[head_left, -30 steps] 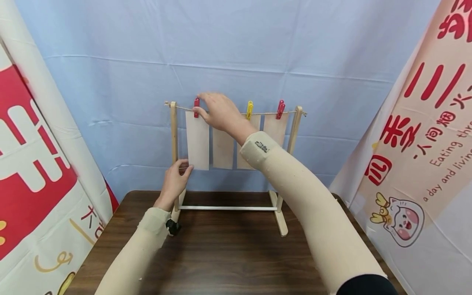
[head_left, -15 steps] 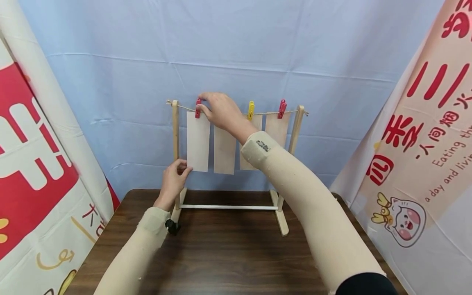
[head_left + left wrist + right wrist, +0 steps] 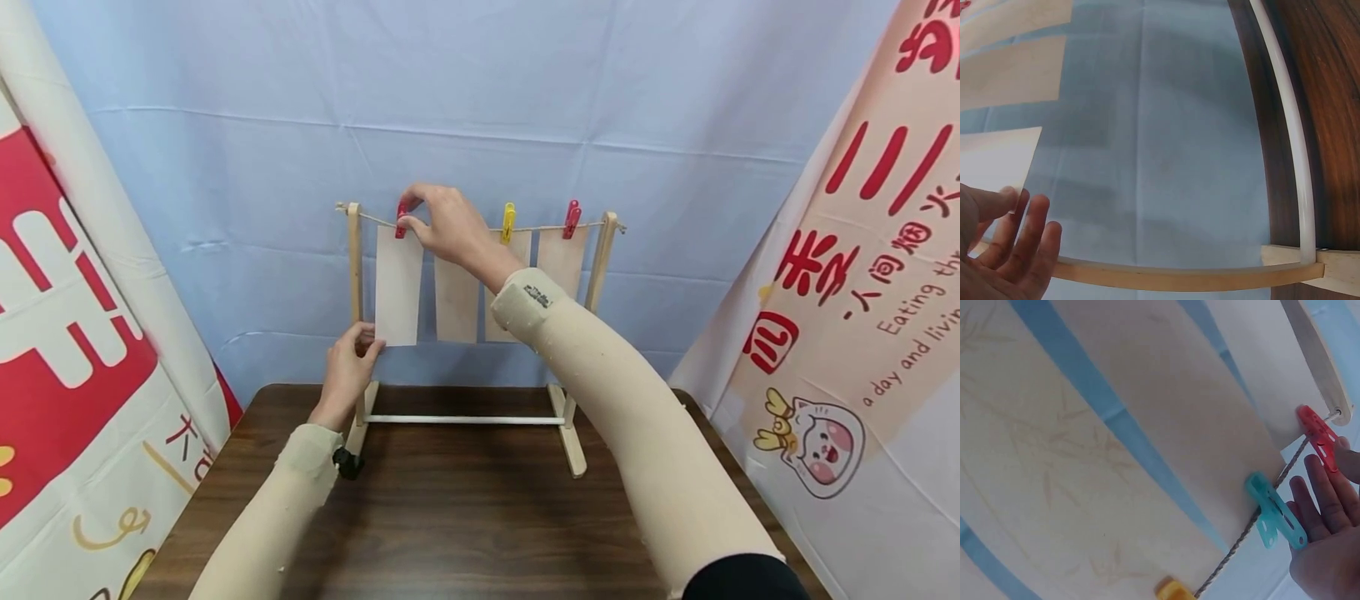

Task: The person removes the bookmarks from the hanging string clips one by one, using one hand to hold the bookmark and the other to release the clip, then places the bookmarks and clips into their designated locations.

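Note:
At the left end of a twine line [image 3: 538, 228] hangs a white paper strip [image 3: 397, 287], held to the twine by a red clothespin [image 3: 401, 223]. My right hand [image 3: 453, 225] pinches that clothespin's upper end between thumb and fingers. Lower down, my left hand [image 3: 348, 367] pinches the strip's bottom left corner; the left wrist view shows thumb and forefinger on its edge, the other fingers spread behind. Beside the right hand, the right wrist view shows a teal clothespin [image 3: 1275, 512] on the neighbouring strip [image 3: 1172, 381]. The right hand hides this pin in the head view.
Two more beige strips hang to the right under a yellow clothespin [image 3: 509, 222] and another red clothespin [image 3: 572, 219]. The wooden rack [image 3: 356, 275] carries the twine between two posts, with a white rod [image 3: 465, 420] low down. It stands on a dark wooden table [image 3: 465, 517] before a blue cloth.
My left hand and the white strip's lower end have shifted slightly left. My right hand has stayed at the red clothespin, its fingers bending more over the top.

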### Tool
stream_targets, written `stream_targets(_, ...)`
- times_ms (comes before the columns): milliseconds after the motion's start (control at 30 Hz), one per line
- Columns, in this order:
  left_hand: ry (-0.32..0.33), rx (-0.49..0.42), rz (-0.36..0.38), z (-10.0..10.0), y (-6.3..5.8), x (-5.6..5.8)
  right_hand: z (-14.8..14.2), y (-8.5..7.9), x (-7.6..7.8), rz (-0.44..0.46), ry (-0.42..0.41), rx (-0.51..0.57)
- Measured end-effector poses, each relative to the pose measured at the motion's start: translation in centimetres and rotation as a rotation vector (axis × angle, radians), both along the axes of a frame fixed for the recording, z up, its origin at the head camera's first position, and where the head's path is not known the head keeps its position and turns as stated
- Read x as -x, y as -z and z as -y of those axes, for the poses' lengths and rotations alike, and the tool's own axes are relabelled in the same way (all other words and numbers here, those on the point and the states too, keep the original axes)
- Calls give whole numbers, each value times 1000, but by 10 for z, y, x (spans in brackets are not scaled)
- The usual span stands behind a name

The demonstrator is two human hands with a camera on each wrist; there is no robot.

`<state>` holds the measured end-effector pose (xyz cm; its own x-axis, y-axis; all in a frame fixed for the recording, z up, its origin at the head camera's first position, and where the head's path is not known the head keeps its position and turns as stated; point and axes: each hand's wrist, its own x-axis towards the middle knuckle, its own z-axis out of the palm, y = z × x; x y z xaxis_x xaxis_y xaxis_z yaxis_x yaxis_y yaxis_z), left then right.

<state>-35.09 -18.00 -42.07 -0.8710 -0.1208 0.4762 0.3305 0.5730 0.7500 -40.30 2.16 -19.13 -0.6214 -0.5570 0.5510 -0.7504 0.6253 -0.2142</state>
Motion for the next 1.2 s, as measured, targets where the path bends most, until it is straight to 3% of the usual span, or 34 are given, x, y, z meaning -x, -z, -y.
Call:
stream_targets(200,1,-8,-16,0,1,-1,0,1,-3,5,-36,49)
stream_targets(633,-17,-35,-28,2,5,-1,-2,7,-1,-94,-140,143)
stream_targets(1200,0,-63,-7,4,12,-5,-5,10,-4,-196,-118,163)
